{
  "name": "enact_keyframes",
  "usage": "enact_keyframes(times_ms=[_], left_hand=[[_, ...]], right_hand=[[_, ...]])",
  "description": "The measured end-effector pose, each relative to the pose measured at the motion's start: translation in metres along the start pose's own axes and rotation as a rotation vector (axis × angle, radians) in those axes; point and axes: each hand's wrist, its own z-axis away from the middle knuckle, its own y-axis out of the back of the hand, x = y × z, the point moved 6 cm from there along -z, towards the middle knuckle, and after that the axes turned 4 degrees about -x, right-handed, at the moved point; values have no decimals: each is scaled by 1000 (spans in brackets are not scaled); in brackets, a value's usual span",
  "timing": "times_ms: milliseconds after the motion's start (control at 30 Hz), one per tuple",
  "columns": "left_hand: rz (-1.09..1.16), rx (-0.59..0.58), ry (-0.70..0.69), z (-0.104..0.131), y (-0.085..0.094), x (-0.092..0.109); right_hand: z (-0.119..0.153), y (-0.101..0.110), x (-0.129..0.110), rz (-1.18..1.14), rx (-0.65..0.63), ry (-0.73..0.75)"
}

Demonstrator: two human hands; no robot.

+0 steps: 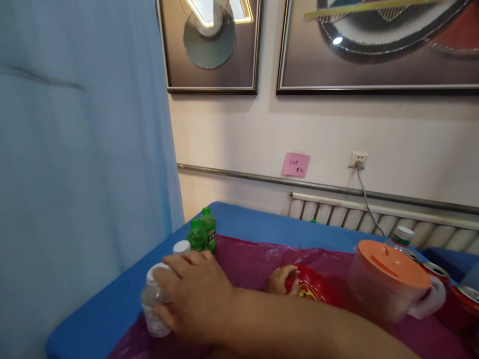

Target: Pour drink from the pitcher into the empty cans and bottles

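Observation:
My right hand (202,294) reaches across to the left, its fingers wrapped round a clear bottle (155,319) with a white cap. The bottle stands upright near the left side of the table. Just behind my fingers shows a second white bottle cap (181,247), its bottle mostly hidden. Past my right forearm, my left hand (280,280) curls its fingers at the edge of a red dish (318,284) with a yellow pattern. The forearm covers the left wrist and the near part of the dish.
Two green bottles (202,233) stand at the back left. To the right are a clear pitcher (377,286) with an orange lid, a white-capped bottle (403,235) and red cans (462,304). Purple plastic sheeting (247,254) covers the blue table (258,222). A blue curtain (90,149) hangs left.

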Motion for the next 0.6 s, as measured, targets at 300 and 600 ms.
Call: enact_keyframes(times_ms=[300, 600], left_hand=[[3, 5, -5, 3, -4, -1], [-27, 16, -39, -2, 2, 4]], right_hand=[[-22, -33, -14, 40, -176, -38], [23, -29, 12, -82, -58, -143]])
